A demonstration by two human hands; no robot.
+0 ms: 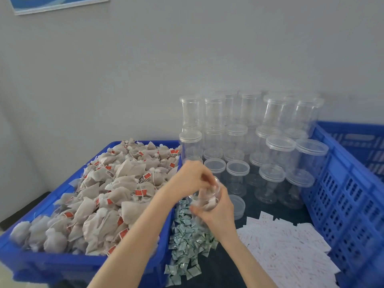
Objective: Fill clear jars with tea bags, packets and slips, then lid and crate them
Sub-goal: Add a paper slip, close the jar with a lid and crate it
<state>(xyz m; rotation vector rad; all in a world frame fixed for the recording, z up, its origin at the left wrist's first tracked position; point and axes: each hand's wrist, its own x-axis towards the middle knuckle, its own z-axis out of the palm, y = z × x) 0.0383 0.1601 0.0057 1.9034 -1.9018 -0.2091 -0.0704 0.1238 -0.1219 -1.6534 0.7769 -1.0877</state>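
Clear plastic, the jar (207, 196) looks light and slick, best clasped round its wall, as the right hand (218, 213) does above the bench while the left hand (191, 175) pinches tea bags (209, 202) into its mouth.
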